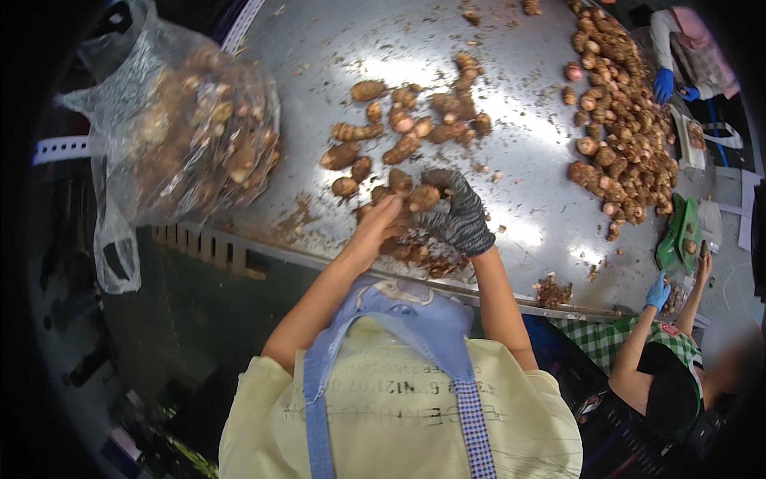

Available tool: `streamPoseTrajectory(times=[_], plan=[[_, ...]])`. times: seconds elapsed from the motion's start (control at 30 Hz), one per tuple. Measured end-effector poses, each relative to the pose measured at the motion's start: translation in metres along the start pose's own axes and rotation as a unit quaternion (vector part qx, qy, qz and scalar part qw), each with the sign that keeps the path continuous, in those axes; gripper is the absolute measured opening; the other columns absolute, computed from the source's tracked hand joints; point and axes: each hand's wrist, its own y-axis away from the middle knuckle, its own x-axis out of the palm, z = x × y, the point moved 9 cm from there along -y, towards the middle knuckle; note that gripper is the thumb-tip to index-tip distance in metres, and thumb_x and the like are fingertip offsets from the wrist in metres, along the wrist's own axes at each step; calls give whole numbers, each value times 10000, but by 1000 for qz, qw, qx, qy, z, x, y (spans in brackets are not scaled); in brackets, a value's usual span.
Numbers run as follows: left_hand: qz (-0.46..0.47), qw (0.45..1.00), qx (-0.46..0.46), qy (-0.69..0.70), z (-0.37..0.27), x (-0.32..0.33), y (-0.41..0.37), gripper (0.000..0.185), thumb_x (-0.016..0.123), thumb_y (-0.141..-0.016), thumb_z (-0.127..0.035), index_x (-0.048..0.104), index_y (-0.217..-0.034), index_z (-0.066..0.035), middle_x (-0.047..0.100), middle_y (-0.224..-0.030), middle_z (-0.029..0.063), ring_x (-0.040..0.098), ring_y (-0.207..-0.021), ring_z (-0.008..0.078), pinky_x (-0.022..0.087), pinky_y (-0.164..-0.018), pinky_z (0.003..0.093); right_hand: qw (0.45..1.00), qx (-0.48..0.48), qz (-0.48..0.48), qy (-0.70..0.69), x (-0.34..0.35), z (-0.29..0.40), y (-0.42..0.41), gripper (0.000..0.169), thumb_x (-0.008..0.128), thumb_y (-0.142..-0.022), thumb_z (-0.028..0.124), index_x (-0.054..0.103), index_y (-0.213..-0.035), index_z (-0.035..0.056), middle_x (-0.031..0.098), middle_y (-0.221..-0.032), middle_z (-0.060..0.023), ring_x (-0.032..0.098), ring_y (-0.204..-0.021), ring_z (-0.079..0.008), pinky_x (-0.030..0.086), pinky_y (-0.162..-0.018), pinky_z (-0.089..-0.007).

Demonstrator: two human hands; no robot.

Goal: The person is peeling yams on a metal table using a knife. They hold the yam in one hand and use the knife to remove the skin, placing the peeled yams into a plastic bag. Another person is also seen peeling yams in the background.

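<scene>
My right hand [458,215], in a dark striped knit glove, grips a brown taro corm [424,198] between thumb and fingers. Bare, my left hand [381,227] is close against the left side of that corm; whether its fingers hold anything is hidden. Another taro corm [400,179] lies just beyond my fingertips. Below both hands, peelings and root scraps [440,263] lie near the edge of the metal table [526,221]. A loose group of taro corms [402,146] spreads out in front of my hands, some smooth and some ringed.
A clear plastic bag [197,126] full of taro stands at left. Along the right runs a large taro heap [622,120]. A co-worker's blue-gloved hand [663,85] is beyond it. Nearer, another person's gloved hand [657,292] is beside a green bag [676,233]. Root scraps [553,291] lie near the edge.
</scene>
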Motion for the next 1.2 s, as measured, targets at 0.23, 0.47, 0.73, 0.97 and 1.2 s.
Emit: streamPoseTrajectory(times=[0.23,0.47,0.73,0.97,1.2], plan=[[19,995,68,73,-20,-3,8,450,599,-833,-99,415,-1234,-11,506,-1179,97,503,-1073,161,427,-898,294,974,30,30,-220,33,-5,17,544,674,-775,139,428,-1255,64,497,-1213,-81,493,-1076,-176,428,-884,-308],[-19,978,175,-108,-49,-2,21,446,655,-727,9,504,-1144,-33,566,-1081,70,554,-975,142,441,-869,275,973,97,-40,-206,39,-26,29,269,579,-846,213,529,-1053,49,583,-949,-56,555,-846,-159,457,-724,-296],[-54,943,195,-263,-50,-6,33,409,681,-670,-2,566,-1063,-14,601,-1000,117,587,-933,190,446,-820,285,983,-39,-40,173,34,15,23,203,491,-859,127,592,-990,9,608,-883,-166,580,-803,-337,460,-715,-392],[-66,958,185,-209,-55,-9,37,394,697,-675,-62,516,-1024,-28,567,-1018,123,576,-959,216,456,-802,324,991,-18,-134,-8,32,-12,29,223,482,-893,157,587,-1003,-7,617,-843,-107,574,-717,-205,462,-659,-318],[-137,890,251,-356,-66,-27,44,364,674,-643,-84,555,-981,-23,528,-928,133,546,-882,294,440,-781,359,979,107,-126,-123,24,-26,34,248,474,-916,226,601,-930,13,587,-726,-54,528,-639,-111,432,-570,-267]])
